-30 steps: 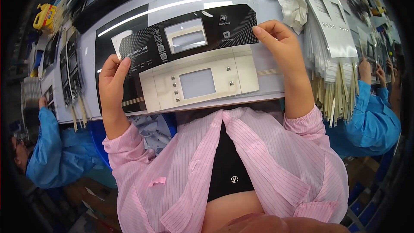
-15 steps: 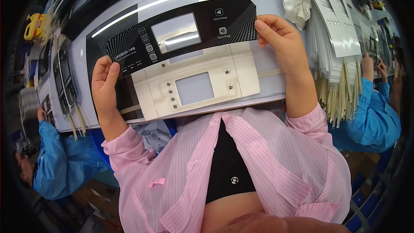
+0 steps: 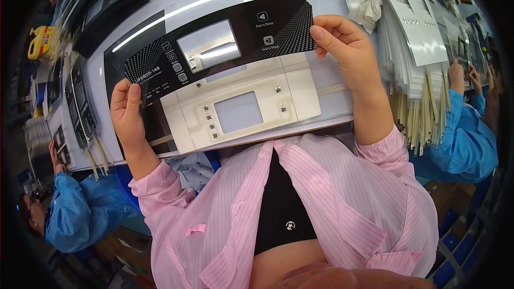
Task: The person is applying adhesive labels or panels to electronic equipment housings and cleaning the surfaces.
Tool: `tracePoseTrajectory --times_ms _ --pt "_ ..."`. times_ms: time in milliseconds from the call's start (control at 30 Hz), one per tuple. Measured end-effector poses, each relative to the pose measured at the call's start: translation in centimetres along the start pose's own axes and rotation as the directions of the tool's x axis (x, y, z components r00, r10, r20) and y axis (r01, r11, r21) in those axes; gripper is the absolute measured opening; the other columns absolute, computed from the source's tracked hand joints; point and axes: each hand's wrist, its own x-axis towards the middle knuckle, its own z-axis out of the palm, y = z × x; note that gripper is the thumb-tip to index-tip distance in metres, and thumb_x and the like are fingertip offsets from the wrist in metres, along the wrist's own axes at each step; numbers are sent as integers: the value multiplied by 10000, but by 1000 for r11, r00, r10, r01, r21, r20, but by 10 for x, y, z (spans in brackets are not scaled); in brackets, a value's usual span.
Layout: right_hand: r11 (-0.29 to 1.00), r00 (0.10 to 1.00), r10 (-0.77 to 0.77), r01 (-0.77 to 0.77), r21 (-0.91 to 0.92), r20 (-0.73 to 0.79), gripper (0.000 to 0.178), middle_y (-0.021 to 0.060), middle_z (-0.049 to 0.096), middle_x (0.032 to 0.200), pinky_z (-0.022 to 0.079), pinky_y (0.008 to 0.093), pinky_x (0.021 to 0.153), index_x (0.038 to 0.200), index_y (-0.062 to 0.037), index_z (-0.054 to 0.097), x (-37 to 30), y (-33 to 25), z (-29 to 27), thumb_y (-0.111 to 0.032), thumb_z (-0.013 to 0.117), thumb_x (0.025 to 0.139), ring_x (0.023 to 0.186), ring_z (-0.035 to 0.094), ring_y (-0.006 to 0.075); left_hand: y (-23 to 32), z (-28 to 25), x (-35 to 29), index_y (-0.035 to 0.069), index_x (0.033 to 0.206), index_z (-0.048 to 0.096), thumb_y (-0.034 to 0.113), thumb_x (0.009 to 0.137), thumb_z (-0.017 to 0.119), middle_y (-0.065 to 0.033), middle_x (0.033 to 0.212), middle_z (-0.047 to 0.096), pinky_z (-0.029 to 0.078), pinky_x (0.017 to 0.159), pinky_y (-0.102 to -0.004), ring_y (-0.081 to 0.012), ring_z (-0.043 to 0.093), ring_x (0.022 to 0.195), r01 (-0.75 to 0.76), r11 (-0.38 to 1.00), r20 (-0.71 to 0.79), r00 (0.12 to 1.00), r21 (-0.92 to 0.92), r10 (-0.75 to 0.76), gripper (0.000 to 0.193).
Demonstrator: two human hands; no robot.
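A black printed control panel overlay point(image 3: 251, 35) with a clear window is stretched between my two hands above the table. My left hand point(image 3: 127, 109) pinches its lower left corner between thumb and fingers. At the right end, my right hand point(image 3: 342, 43) grips the edge the same way. Below and nearer to me lies a cream-white membrane switch sheet point(image 3: 278, 120) with a rectangular cutout and small metal domes. The overlay hangs over that sheet's far edge and hides part of it; whether the two touch, I cannot tell.
White sheets with ribbon tails point(image 3: 420, 48) are stacked at the right, beside crumpled white paper point(image 3: 364, 2). Black panels point(image 3: 104, 10) are piled at the far left, near a yellow jug point(image 3: 40, 43). Co-workers in blue sleeves point(image 3: 88, 208) work on both sides. A blue bin point(image 3: 126, 179) stands below the table edge.
Both hands and the black overlay have shifted slightly left in the picture. The grip at each end stays the same. The cream sheet appears a little further left too.
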Motion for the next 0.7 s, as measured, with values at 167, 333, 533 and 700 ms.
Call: tracePoseTrajectory --times_ms 167,333,533,700 --pt "999 1000 5 -6 -46 -18 237 -6 635 821 470 219 671 1101 -10 660 0 -2 3 -162 683 921 720 572 70 -1 0 0 24 1051 588 113 968 615 52 830 556 336 674 -161 -20 453 734 -63 998 24 998 -4 63 124" --pt "998 1000 7 -7 -56 9 230 -1 633 800 464 215 668 1093 -7 657 1 -3 2 -165 674 928 706 567 72 2 2 0 29 1033 589 96 963 620 54 822 551 335 667 -159 -19 450 729 -93 995 -9 996 -20 93 102" --pt "998 1000 -23 23 -56 14 182 4 633 782 458 212 661 1052 -12 656 0 0 2 -144 673 927 699 567 75 -2 -1 0 35 1033 597 92 954 633 62 802 544 318 645 -157 -18 439 707 -91 996 4 996 -3 91 103" --pt "998 998 -55 56 -40 11 147 4 635 784 455 208 660 1025 -18 655 -2 -2 3 -116 679 919 698 567 74 -1 -1 0 33 1044 601 100 954 635 63 794 537 312 639 -160 -18 431 700 -68 998 -20 997 19 68 117"
